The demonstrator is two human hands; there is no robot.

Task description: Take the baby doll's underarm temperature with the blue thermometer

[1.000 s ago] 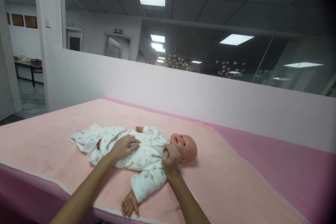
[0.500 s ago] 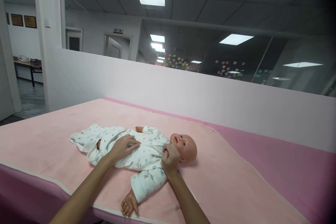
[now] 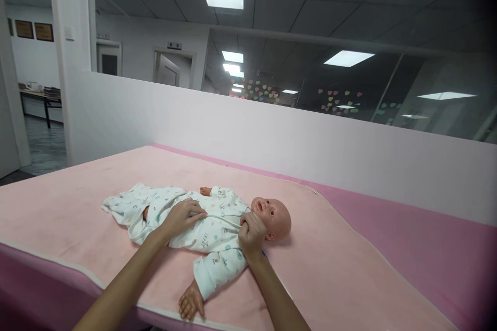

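A baby doll (image 3: 278, 220) lies on its back, its head toward the right. It wears a white baby shirt (image 3: 217, 227) with small green and brown prints, and matching trousers (image 3: 161, 204). My left hand (image 3: 183, 219) rests at the shirt's lower front, fingertips pinched together on the cloth. Close to the doll's chin, my right hand (image 3: 252, 231) is closed on the shirt at the neckline. Between the hands the shirt's front edge runs as a fold. The fingertips of my right hand are partly hidden. One doll hand (image 3: 192, 300) points toward me.
A peach-pink mat (image 3: 341, 279) lies under the doll, over a darker pink padded surface (image 3: 388, 217). Behind it stands a low white wall (image 3: 252, 129) with glass above. At the left is a doorway with a desk (image 3: 39, 94) beyond.
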